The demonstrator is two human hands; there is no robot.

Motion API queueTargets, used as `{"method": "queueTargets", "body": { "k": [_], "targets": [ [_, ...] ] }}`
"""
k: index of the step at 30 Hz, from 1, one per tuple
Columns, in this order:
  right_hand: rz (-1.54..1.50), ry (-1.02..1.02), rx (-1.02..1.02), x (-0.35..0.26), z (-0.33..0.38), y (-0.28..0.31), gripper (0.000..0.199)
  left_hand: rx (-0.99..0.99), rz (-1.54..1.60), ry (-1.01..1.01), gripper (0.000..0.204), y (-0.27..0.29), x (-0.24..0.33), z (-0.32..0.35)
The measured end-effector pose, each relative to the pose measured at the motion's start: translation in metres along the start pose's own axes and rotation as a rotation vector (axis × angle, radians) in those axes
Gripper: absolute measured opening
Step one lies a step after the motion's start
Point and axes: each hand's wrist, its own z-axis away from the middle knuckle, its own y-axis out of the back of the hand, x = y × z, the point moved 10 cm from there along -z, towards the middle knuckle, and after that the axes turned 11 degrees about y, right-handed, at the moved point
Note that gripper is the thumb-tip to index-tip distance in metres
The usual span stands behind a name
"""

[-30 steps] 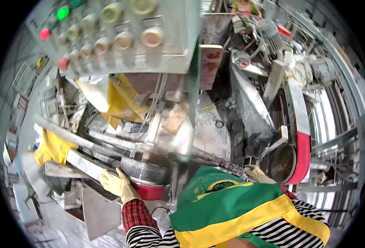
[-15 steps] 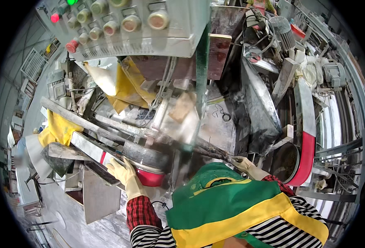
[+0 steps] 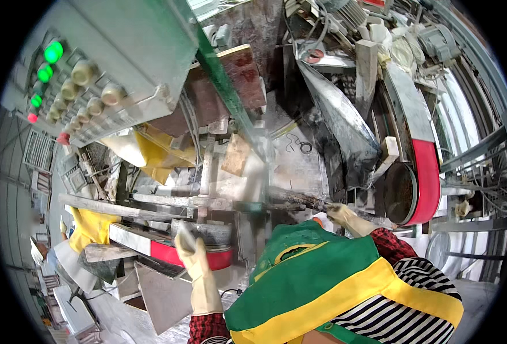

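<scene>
My left hand (image 3: pixel 199 269), in a cream rubber glove, is raised beside a red-edged belt (image 3: pixel 166 252) with a grey-white strip. Its fingers point up and apart from the thumb, partly smeared by motion; a pale blur at the fingertips cannot be made out. My right hand (image 3: pixel 348 219), gloved alike, has its fingers curled at the near end of a dark, grimy bar (image 3: pixel 296 199). The green and yellow apron (image 3: pixel 305 269) hides part of what lies below that hand. A grey drum (image 3: pixel 210 232) sits just beyond the left hand.
A grey control box (image 3: pixel 121 63) with lit green buttons overhangs the upper left, above a green upright post (image 3: pixel 224 86). At right, another red belt (image 3: pixel 425 178) loops round a wheel (image 3: pixel 399 195). Yellow cloth (image 3: pixel 95 226) hangs at left; a loose board (image 3: pixel 161 295) leans below.
The view has turned, shifting the control box left and down. My left hand has lifted away from the red belt, its fingers pointing up. My right hand stays at the bar's end.
</scene>
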Motion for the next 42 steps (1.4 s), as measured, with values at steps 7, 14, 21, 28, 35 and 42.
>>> {"method": "queueTargets", "body": {
  "k": [7,14,21,28,35,42],
  "targets": [
    [-0.733,0.244,-0.292,-0.287,0.052,-0.090,0.066,-0.560,-0.429,-0.716,0.069,-0.235,0.183,0.109],
    [-0.714,0.585,0.221,-0.301,0.052,0.004,0.051,-0.853,-0.377,-0.987,0.072,-0.305,0.182,0.178],
    [-0.353,0.581,1.076,-0.157,0.097,0.299,0.057,-0.453,-0.703,-0.646,0.065,-0.168,0.103,0.031],
    [-0.765,0.154,1.226,-0.005,0.119,0.436,0.022,0.317,-1.121,-0.149,0.069,0.017,-0.021,-0.045],
    [-0.558,0.178,1.612,-0.066,0.142,0.428,0.036,0.280,-1.353,0.031,0.077,0.011,-0.046,-0.026],
    [1.032,-0.602,0.729,-0.132,0.090,0.436,0.039,0.277,-1.403,0.010,0.086,0.034,-0.088,-0.049]
  ]
}}
